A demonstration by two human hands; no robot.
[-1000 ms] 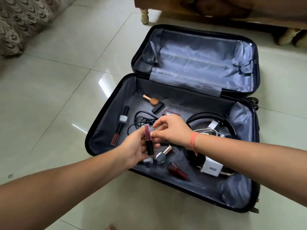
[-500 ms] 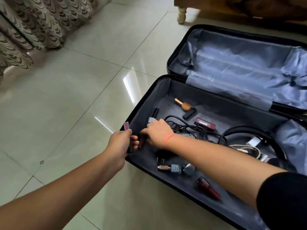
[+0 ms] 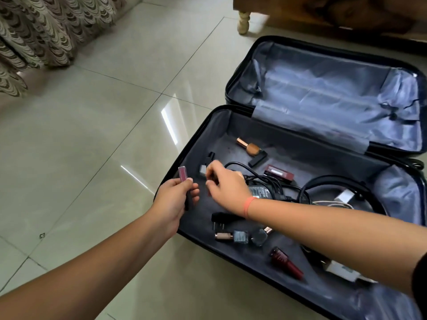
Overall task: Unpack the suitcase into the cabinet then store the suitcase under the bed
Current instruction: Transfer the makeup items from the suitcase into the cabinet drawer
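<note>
The black suitcase [image 3: 221,125] lies open on the tiled floor, with its grey-lined lid [image 3: 323,95] folded back. My left hand [image 3: 173,202] grips a pink lip gloss tube [image 3: 182,174] just over the suitcase's left rim. My right hand [image 3: 227,185] reaches into the left end, and its fingers curl round a second lip gloss tube [image 3: 209,158] whose black cap sticks out. Still inside lie a foundation bottle [image 3: 250,147], a maroon box [image 3: 279,174], a black charger brick [image 3: 261,191] with cables, nail polish bottles [image 3: 240,236], a dark red bottle [image 3: 285,262] and a white adapter [image 3: 342,271].
A wooden bed frame with a pale turned leg [image 3: 243,21] stands just behind the suitcase. A patterned curtain [image 3: 46,31] hangs at the top left. Glossy floor tiles [image 3: 104,135] stretch to the left of the suitcase.
Both hands moved from the suitcase's middle to its left end. The left hand kept its pink tube, and the right hand closed on the second tube. The view swung left.
</note>
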